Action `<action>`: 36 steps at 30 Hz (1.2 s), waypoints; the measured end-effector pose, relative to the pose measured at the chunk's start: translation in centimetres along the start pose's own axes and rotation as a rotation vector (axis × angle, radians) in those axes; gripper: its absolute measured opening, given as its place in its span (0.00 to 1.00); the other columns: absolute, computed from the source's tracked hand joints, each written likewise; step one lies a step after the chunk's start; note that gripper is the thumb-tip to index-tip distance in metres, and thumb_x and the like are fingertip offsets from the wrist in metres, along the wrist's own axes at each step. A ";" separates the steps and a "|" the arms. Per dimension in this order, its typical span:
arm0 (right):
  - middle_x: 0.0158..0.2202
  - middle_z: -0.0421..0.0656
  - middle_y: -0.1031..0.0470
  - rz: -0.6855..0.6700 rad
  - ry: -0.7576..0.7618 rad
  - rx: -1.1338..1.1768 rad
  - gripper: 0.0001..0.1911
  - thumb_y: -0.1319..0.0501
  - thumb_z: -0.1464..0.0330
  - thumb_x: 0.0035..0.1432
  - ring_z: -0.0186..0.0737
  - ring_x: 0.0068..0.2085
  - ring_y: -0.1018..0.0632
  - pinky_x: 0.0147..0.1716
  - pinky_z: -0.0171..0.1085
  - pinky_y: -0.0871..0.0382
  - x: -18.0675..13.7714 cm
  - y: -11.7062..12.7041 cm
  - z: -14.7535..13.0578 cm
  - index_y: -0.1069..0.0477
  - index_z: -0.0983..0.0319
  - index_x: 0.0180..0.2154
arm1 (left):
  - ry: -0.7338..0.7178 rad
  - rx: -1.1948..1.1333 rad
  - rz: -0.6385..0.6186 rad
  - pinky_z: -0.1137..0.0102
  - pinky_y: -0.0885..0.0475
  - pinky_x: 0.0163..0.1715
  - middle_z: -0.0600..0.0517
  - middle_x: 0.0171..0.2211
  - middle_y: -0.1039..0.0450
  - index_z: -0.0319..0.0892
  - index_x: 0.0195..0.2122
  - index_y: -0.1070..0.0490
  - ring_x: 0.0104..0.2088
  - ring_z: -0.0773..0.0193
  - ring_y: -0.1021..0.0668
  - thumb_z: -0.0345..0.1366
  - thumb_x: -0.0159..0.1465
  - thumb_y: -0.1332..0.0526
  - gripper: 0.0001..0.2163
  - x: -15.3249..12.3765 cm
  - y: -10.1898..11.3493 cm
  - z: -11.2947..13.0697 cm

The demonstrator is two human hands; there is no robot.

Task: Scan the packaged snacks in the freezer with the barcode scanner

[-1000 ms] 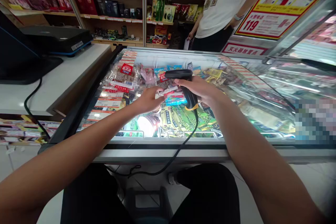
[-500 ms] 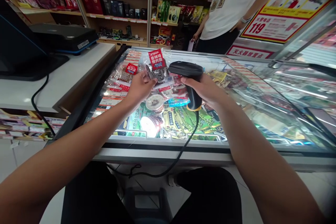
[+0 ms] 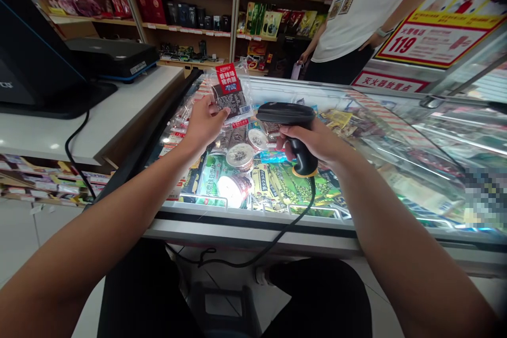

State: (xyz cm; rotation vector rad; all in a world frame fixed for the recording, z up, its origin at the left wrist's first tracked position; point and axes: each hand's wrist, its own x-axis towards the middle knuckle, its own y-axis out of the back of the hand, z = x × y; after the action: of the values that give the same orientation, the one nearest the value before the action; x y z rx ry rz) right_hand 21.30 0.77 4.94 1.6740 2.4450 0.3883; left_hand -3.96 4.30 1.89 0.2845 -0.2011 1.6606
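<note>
My left hand pinches the lower left edge of a clear snack packet with a red and white label, holding it tilted up above the glass-topped freezer. A barcode shows near the packet's lower right corner. Wrapped round the handle of a black barcode scanner is my right hand. The scanner's head points left toward the packet, a small gap apart from it. Beneath both hands lie round tubs and green frozen packs. The scanner's cable hangs over the freezer's front edge.
At left, a white counter carries a black screen stand and a flat black device. Stocked shelves stand behind. A person in a white T-shirt is beyond the freezer. A dark stool sits between my legs.
My left hand has lifted the packet slightly and drawn it left, away from the scanner. Fewer red-labelled packets show under my left hand. The camera view has shifted a little.
</note>
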 end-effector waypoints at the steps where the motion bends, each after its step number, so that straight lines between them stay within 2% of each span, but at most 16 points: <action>1: 0.29 0.45 0.21 -0.003 0.004 -0.002 0.09 0.34 0.61 0.61 0.38 0.21 0.24 0.21 0.38 0.31 0.0 0.0 0.0 0.27 0.60 0.36 | -0.012 0.007 -0.008 0.58 0.21 0.39 0.44 0.41 0.18 0.40 0.48 0.25 0.41 0.52 0.17 0.30 0.64 0.37 0.12 0.1 0.0 -0.1; 4: 0.29 0.45 0.21 0.035 0.005 -0.009 0.09 0.34 0.62 0.60 0.39 0.23 0.23 0.23 0.38 0.28 0.0 -0.1 -0.1 0.26 0.61 0.35 | -0.040 0.084 0.009 0.59 0.22 0.37 0.44 0.42 0.19 0.41 0.48 0.27 0.40 0.53 0.17 0.31 0.64 0.38 0.11 0.5 0.6 0.0; 6: 0.31 0.46 0.20 0.127 -0.009 0.001 0.09 0.34 0.62 0.59 0.41 0.28 0.20 0.26 0.39 0.25 0.1 0.0 -0.3 0.26 0.60 0.36 | -0.088 0.203 0.098 0.61 0.23 0.38 0.45 0.44 0.20 0.42 0.46 0.29 0.39 0.55 0.18 0.31 0.63 0.37 0.10 1.1 1.7 0.2; 9: 0.34 0.48 0.19 0.285 -0.031 0.013 0.10 0.33 0.61 0.57 0.46 0.35 0.18 0.34 0.41 0.21 0.7 0.4 -0.3 0.25 0.60 0.37 | -0.198 0.422 0.243 0.60 0.25 0.44 0.46 0.41 0.21 0.44 0.47 0.32 0.42 0.53 0.19 0.34 0.61 0.35 0.13 2.8 4.4 0.3; 12: 0.37 0.49 0.20 0.377 -0.035 0.032 0.09 0.33 0.62 0.57 0.48 0.40 0.17 0.41 0.43 0.21 1.5 1.6 0.5 0.25 0.60 0.37 | -0.136 0.613 0.243 0.52 0.27 0.49 0.46 0.39 0.23 0.48 0.50 0.33 0.47 0.45 0.21 0.37 0.59 0.32 0.18 4.4 7.6 -0.3; 14: 0.37 0.48 0.20 0.425 -0.054 0.000 0.10 0.33 0.60 0.58 0.47 0.40 0.18 0.40 0.43 0.21 2.0 2.5 1.3 0.24 0.60 0.38 | -0.052 0.762 0.191 0.41 0.35 0.56 0.43 0.38 0.24 0.49 0.45 0.30 0.53 0.37 0.25 0.37 0.55 0.30 0.17 5.0 9.1 -0.8; 17: 0.33 0.49 0.22 0.454 -0.179 -0.200 0.16 0.33 0.54 0.58 0.47 0.33 0.20 0.32 0.44 0.24 2.2 3.7 2.3 0.23 0.61 0.37 | -0.043 0.787 0.140 0.28 0.58 0.63 0.40 0.40 0.26 0.48 0.36 0.27 0.65 0.27 0.41 0.39 0.54 0.29 0.10 4.6 9.6 -1.2; 20: 0.32 0.50 0.22 0.413 -0.278 -0.328 0.22 0.33 0.48 0.56 0.47 0.30 0.23 0.28 0.44 0.28 2.1 4.2 2.8 0.22 0.61 0.38 | -0.141 0.636 0.108 0.30 0.77 0.64 0.41 0.47 0.29 0.49 0.36 0.26 0.70 0.27 0.60 0.42 0.59 0.34 0.06 3.0 8.5 -0.7; 23: 0.32 0.50 0.23 0.401 -0.308 -0.319 0.23 0.32 0.46 0.55 0.46 0.31 0.24 0.28 0.44 0.29 2.1 4.0 3.0 0.22 0.60 0.38 | -0.239 0.497 0.038 0.37 0.81 0.67 0.46 0.53 0.28 0.52 0.41 0.26 0.71 0.33 0.70 0.41 0.61 0.35 0.07 1.3 6.6 0.4; 25: 0.33 0.50 0.23 0.410 -0.336 -0.276 0.24 0.31 0.47 0.53 0.46 0.31 0.24 0.28 0.44 0.29 2.1 3.8 2.9 0.23 0.60 0.38 | -0.307 0.424 0.014 0.40 0.75 0.70 0.47 0.55 0.28 0.50 0.40 0.25 0.72 0.35 0.65 0.38 0.60 0.34 0.08 0.4 5.1 1.1; 27: 0.33 0.49 0.23 0.421 -0.364 -0.207 0.24 0.29 0.48 0.52 0.46 0.30 0.24 0.26 0.44 0.29 2.1 3.6 2.7 0.24 0.60 0.39 | -0.330 0.424 -0.065 0.42 0.63 0.71 0.45 0.55 0.27 0.48 0.39 0.23 0.71 0.36 0.52 0.36 0.59 0.33 0.07 -0.5 3.4 1.5; 28: 0.33 0.49 0.24 0.419 -0.373 -0.160 0.23 0.28 0.50 0.51 0.45 0.30 0.25 0.26 0.44 0.28 2.1 3.5 2.6 0.24 0.60 0.40 | -0.316 0.450 -0.147 0.42 0.56 0.70 0.44 0.54 0.25 0.47 0.39 0.23 0.69 0.37 0.44 0.36 0.60 0.34 0.07 -1.0 2.5 1.6; 29: 0.33 0.48 0.24 0.412 -0.376 -0.111 0.23 0.27 0.51 0.50 0.44 0.29 0.25 0.26 0.44 0.28 2.1 3.5 2.4 0.24 0.60 0.40 | -0.282 0.472 -0.253 0.42 0.49 0.68 0.44 0.52 0.24 0.46 0.41 0.22 0.65 0.38 0.36 0.37 0.62 0.36 0.07 -1.5 1.6 1.5; 31: 0.33 0.48 0.25 0.376 -0.362 -0.040 0.21 0.26 0.55 0.50 0.43 0.30 0.25 0.26 0.44 0.26 2.0 3.4 2.2 0.24 0.60 0.40 | -0.093 0.436 -0.432 0.44 0.35 0.58 0.41 0.55 0.24 0.44 0.47 0.23 0.57 0.40 0.26 0.40 0.66 0.40 0.11 -2.6 -0.2 1.0; 33: 0.34 0.48 0.25 0.352 -0.358 -0.016 0.22 0.26 0.56 0.50 0.43 0.31 0.25 0.27 0.44 0.26 1.9 3.3 2.1 0.24 0.60 0.42 | 0.056 0.417 -0.508 0.45 0.33 0.57 0.39 0.61 0.28 0.44 0.54 0.25 0.59 0.38 0.26 0.45 0.66 0.38 0.18 -3.4 -1.7 0.3; 36: 0.35 0.48 0.26 0.352 -0.382 -0.035 0.25 0.25 0.53 0.48 0.44 0.31 0.26 0.25 0.44 0.26 1.9 3.3 2.3 0.24 0.60 0.43 | 0.074 0.426 -0.536 0.42 0.41 0.63 0.38 0.66 0.33 0.45 0.58 0.27 0.66 0.36 0.34 0.51 0.64 0.37 0.24 -4.0 -3.0 -0.7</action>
State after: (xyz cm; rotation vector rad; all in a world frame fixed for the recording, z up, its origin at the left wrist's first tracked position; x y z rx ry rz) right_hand 24.12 3.98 3.74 1.9544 1.8697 0.1304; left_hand -0.65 1.01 -0.11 0.5444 0.2722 1.1628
